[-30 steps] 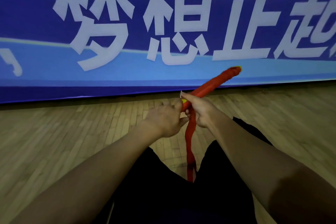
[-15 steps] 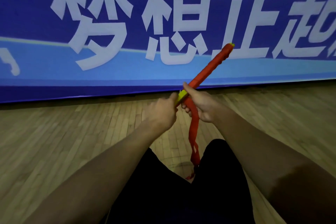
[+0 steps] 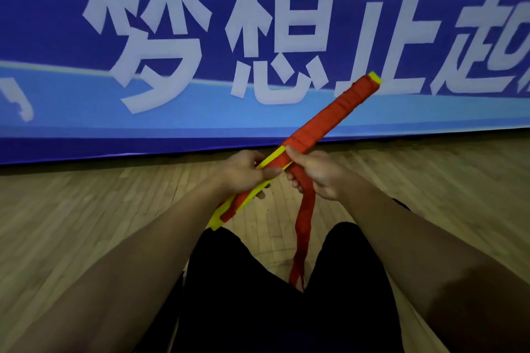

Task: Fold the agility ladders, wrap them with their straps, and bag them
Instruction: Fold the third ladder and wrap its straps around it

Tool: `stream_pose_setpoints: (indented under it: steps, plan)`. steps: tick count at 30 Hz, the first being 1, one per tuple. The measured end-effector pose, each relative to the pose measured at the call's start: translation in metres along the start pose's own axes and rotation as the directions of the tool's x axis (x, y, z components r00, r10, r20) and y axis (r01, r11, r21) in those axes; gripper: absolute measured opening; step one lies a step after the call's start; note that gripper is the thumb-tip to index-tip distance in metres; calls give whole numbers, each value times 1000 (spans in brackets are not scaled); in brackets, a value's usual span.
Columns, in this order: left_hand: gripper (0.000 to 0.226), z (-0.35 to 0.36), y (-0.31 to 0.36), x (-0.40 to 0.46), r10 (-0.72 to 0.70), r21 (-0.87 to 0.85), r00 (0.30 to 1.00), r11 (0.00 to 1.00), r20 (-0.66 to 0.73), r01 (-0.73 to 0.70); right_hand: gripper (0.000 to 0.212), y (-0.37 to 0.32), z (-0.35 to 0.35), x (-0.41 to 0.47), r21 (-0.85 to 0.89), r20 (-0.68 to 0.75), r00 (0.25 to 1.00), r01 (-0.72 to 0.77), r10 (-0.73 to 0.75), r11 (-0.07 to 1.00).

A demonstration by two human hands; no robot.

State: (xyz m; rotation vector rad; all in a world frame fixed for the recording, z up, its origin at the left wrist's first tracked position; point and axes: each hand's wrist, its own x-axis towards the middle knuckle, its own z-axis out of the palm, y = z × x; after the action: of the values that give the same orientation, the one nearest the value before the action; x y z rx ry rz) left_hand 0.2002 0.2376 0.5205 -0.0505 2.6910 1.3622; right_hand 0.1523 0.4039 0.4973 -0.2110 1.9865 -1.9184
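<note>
Left hand (image 3: 243,172) gripping folded yellow ladder bundle (image 3: 329,120), right hand (image 3: 318,172) holding red strap (image 3: 304,221), blue banner (image 3: 86,112) behind

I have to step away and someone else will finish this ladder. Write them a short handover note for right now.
Left hand grips the folded ladder bundle near its lower, still bare yellow end.
Right hand holds the bundle at the edge of the wrapping and pinches the red strap, whose loose tail hangs down between the knees.
Done: ladder folded; strap wound over the upper part, nearly to the far tip.
Left: wind the strap over the bare yellow part, secure it, bag the bundle. No bag is in view.
</note>
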Motion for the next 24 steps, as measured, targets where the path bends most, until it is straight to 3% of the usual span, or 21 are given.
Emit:
stream_pose_setpoints:
  steps: [1,2,4,5,7,10,12,14,20,24]
  plan:
    - [31,5,-2,3,60,238,992,971,-107,-33,49,-1,3,0,-34,-33,999,-38,37,999]
    - [33,12,-3,3,137,485,970,874,-200,-23,53,-2,7,0,-42,-65,996,-65,62,997]
    - [38,28,-6,-1,326,763,916,646,-235,-34,50,-2,13,3,-23,-138,988,-75,71,997]
    - [40,33,-9,-2,401,788,894,608,-202,-95,42,-1,13,5,1,-172,983,-71,70,997]
    - [42,31,-12,-2,415,683,901,696,-131,-221,25,6,12,7,117,-197,978,-43,65,992]
    - [45,12,-1,2,150,291,989,945,8,-145,22,13,12,5,186,-179,984,30,4,982]
    - [40,7,5,0,31,126,991,991,126,-47,27,5,10,3,185,-182,983,26,8,982]
    - [26,7,7,-1,31,176,995,983,92,-47,31,-5,6,3,181,-176,984,1,31,984]
    - [43,9,6,11,-8,458,995,887,-103,54,40,-6,1,8,85,-217,973,-62,79,994]
    - [49,18,7,0,261,797,907,591,-330,120,46,-10,9,5,80,-204,971,-110,124,991]
